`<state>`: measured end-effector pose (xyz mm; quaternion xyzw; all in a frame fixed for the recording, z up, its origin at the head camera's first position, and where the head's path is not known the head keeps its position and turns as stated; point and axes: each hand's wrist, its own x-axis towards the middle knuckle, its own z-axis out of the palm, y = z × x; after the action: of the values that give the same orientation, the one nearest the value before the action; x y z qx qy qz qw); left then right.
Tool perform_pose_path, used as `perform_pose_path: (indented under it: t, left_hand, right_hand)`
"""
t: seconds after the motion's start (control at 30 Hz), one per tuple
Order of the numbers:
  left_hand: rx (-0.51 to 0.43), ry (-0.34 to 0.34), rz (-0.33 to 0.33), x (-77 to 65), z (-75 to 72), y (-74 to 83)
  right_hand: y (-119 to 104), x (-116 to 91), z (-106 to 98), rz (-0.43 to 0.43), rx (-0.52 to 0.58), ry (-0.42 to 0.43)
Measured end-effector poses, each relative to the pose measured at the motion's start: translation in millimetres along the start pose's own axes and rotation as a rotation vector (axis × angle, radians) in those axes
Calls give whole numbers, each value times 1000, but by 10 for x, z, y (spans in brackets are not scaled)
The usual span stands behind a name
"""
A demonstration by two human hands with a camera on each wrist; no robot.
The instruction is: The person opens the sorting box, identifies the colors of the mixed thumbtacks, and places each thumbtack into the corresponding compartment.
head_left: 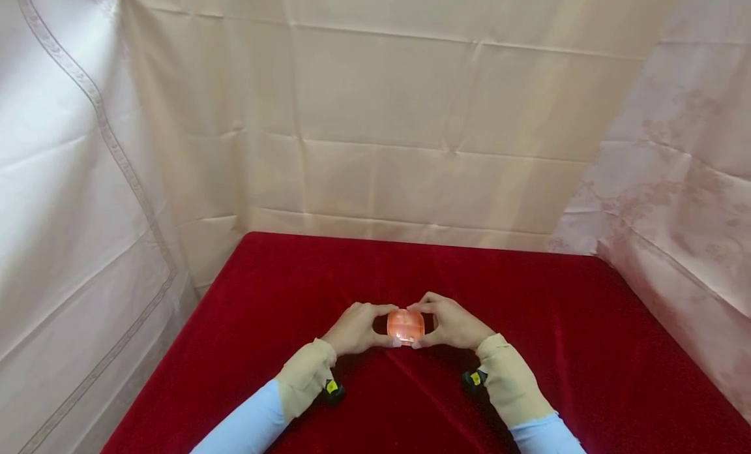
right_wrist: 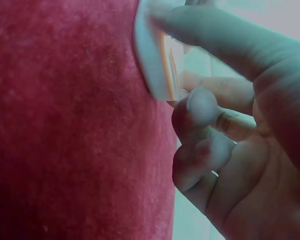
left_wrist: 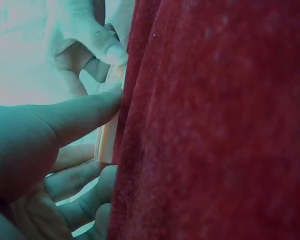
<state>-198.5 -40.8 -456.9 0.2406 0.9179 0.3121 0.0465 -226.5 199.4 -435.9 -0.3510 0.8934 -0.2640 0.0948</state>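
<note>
A small rounded-square box (head_left: 406,327), translucent orange-pink on top, lies low over the red cloth in the head view. My left hand (head_left: 356,328) pinches its left side, thumb at the near edge and forefinger at the far edge. From the other side my right hand (head_left: 454,321) grips it the same way. The left wrist view shows the box's thin orange and whitish side (left_wrist: 106,142) beside the thumb. In the right wrist view a pale lower part (right_wrist: 151,65) of the box sits against the cloth, and the other right fingers are curled below it. Its contents cannot be made out.
Red velvety cloth (head_left: 305,271) covers the table. Cream curtains (head_left: 375,115) hang behind it, with a pale curtain (head_left: 76,212) at the left and a flowered one (head_left: 680,199) at the right. Black wrist devices (head_left: 332,391) with yellow marks sit under both wrists.
</note>
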Motion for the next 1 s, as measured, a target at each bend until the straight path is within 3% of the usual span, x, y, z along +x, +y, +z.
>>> perform_pose_path:
  t: [0.4,0.6,0.73,0.87,1.0]
  left_hand:
    - [13,4,4,-8,-22,-14]
    - [-1,22,14,6,-26,-32]
    - [36,44,19,16,-154,-58]
    - [51,14,-12,-9,-309,-127]
    - [40,-30,-65,-52,-427,-228]
  right_hand:
    - [4,20,46,73,2,16]
    - [11,13,142,33,-9,83]
    - [-28,62,234,7,10,191]
    - [-137,163,321,-9,51,290]
    - [-269,238,341,-23,94,281]
